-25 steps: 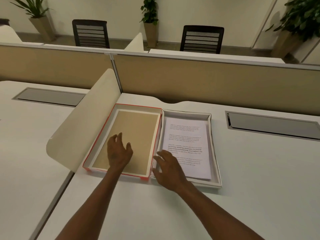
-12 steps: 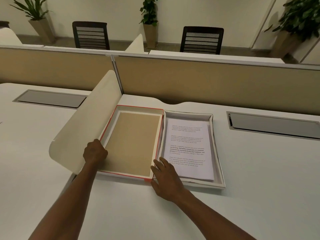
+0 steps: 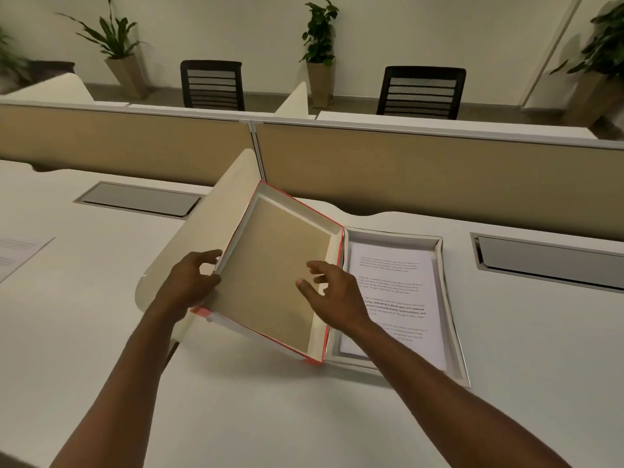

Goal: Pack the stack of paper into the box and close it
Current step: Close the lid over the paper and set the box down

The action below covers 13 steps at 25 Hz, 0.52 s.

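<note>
Left hand (image 3: 190, 283) grips the left rim of the red-edged cardboard box lid (image 3: 273, 275), fingers curled over the edge, and holds that side raised so the lid tilts up, its brown inside facing the viewer. The lid's right edge sits low against the left wall of the shallow white box tray (image 3: 454, 332). Right hand (image 3: 332, 293) hovers open in front of the lid's right part with fingers spread and bent; whether any fingertip touches the lid cannot be told.

Inside the tray lies the stack of white printed paper (image 3: 401, 292), flat, its text too small to read. The right forearm crosses over its lower left corner and hides it.

Behind the lid a curved cream divider panel (image 3: 209, 231) stands on the white desk (image 3: 304, 417); the lid and left hand cover much of it. A loose printed sheet (image 3: 17, 253) at the far left is cut off by the frame edge. Grey cable hatches (image 3: 138, 199) are set into the desk either side. Beyond the tan partition (image 3: 439, 170) stand two black chairs (image 3: 420, 92) and potted plants (image 3: 319, 38).
</note>
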Tool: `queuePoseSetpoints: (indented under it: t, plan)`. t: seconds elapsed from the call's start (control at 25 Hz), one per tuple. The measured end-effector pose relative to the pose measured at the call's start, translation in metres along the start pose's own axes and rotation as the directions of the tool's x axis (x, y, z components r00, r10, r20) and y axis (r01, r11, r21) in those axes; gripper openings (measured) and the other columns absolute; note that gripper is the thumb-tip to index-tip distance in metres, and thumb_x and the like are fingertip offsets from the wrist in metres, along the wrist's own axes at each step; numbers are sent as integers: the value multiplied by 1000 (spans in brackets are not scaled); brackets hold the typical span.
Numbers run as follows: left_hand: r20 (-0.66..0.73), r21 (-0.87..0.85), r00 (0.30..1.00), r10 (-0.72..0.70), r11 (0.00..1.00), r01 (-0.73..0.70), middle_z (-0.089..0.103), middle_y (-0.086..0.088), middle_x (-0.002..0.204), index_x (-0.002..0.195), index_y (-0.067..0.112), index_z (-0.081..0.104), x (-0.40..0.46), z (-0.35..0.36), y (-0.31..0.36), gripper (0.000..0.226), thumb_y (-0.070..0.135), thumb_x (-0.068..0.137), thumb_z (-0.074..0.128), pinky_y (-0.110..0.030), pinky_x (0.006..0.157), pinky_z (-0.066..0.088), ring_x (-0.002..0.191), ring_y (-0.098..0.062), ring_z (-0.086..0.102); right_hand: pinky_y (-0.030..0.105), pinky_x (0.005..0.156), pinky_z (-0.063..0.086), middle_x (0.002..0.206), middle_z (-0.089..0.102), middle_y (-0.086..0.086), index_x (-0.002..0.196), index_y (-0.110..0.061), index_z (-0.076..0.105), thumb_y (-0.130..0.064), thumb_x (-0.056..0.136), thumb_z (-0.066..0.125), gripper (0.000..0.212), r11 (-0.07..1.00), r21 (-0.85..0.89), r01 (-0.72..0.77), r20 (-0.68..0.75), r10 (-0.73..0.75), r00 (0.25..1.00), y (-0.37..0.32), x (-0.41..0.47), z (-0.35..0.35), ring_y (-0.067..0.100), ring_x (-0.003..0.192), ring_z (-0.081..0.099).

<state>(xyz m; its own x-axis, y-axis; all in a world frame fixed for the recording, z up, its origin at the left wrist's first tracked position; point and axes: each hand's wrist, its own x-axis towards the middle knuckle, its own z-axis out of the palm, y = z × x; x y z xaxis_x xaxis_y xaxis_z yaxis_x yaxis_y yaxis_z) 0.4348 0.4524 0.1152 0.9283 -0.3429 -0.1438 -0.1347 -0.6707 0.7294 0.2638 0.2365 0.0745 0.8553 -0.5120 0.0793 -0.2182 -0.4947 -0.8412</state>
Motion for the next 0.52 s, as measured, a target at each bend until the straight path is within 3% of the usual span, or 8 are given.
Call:
queuePoseSetpoints:
  t: [0.12, 0.2, 0.28, 0.36, 0.52]
  plan:
    - [48, -84, 989, 143, 987, -138, 53, 5, 134, 138, 29, 60, -31, -5, 31, 48, 13, 93, 68, -40, 88, 55, 112, -26, 61, 31, 83, 58, 116, 72, 1, 124, -21, 64, -51, 86, 67, 48, 968, 172, -183, -10, 188, 982, -41, 40, -16, 11, 93, 68]
    - [26, 0, 968, 249, 968, -249, 53, 6, 128, 139, 27, 61, -50, 8, 57, 48, 19, 92, 70, -37, 88, 55, 110, -22, 59, 40, 75, 64, 111, 72, 6, 112, -17, 67, -49, 84, 69, 43, 866, 363, -344, 58, 347, 936, -61, 61, -28, 18, 86, 74]
    - [-16, 87, 942, 335, 939, -332, 54, 3, 126, 138, 24, 62, -68, 28, 82, 51, 22, 88, 73, -32, 90, 53, 107, -18, 57, 39, 63, 65, 106, 72, 9, 95, -19, 65, -48, 83, 72, 32, 754, 495, -432, 151, 415, 897, -75, 73, -39, 24, 79, 76]
    - [-47, 125, 928, 371, 924, -363, 55, 1, 129, 138, 20, 62, -85, 49, 103, 55, 26, 85, 76, -29, 91, 53, 106, -16, 57, 41, 64, 65, 105, 74, 8, 89, -21, 65, -47, 83, 74, 28, 713, 551, -433, 154, 424, 893, -78, 75, -44, 27, 82, 76]
    - [-52, 208, 913, 405, 898, -386, 51, 2, 140, 148, 25, 48, -108, 86, 130, 73, 47, 84, 74, -31, 96, 55, 116, -20, 61, 44, 78, 63, 119, 71, 8, 111, -13, 66, -31, 86, 76, 32, 729, 568, -382, -24, 478, 878, -64, 69, -51, 31, 100, 71]
